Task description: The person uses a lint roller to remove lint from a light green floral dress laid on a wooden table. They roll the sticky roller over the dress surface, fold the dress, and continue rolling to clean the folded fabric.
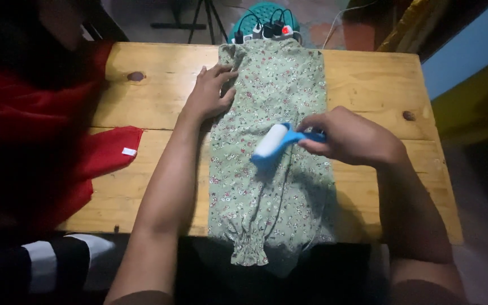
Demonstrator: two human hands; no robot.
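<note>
Right hand [350, 138] has a closed grip on blue lint roller [278, 142], roller apparently touching green floral garment [272, 186] (frame centre, on bench [368, 79]). Left hand [210, 93] flat, open, pressing garment's upper-left edge.

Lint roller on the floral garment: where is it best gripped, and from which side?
Probably by the blue handle of the lint roller, from the right: it sticks out rightward, where the right hand wraps it, leaving the white roll free over the green floral garment.
</note>
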